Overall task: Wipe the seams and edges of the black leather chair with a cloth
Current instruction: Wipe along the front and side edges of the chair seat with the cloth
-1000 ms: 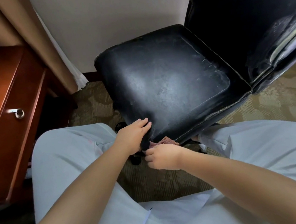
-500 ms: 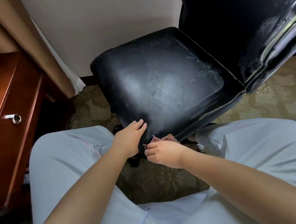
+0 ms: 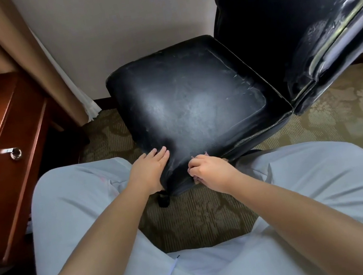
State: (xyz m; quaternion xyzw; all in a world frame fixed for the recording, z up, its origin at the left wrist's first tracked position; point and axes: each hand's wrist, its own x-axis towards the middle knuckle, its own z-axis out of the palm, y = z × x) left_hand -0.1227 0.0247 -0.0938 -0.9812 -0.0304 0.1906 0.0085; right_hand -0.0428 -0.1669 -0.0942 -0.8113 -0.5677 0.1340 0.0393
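Chair: the black leather chair [image 3: 194, 102] stands on the floor in front of the person, its seat worn and shiny, its tall back up at the right.
Cloth: a small pinkish cloth [image 3: 196, 178] sits at the near corner of the seat, on the front edge. Only little bits of it peek out around the fingers.
Right grip: the right hand [image 3: 211, 170] is curled tight around the cloth and pushes it against the seat's edge.
Left grip: the left hand [image 3: 149, 166] lies flat with straight fingers on the same corner of the seat, just beside the right hand. It holds nothing.
Person: two knees in light grey trousers [image 3: 72, 200] sit one on each side of the seat corner.
Floor: a green-gold carpet with a flower pattern [image 3: 199, 217] lies under the chair. A dark chair foot [image 3: 163, 200] shows under the seat.
Left side: a red-brown wooden bench with a drawer [image 3: 0, 145] and a shiny silver knob [image 3: 14, 153].
Back: a tan curtain [image 3: 22, 55] hangs by a plain pale wall [image 3: 122, 16].
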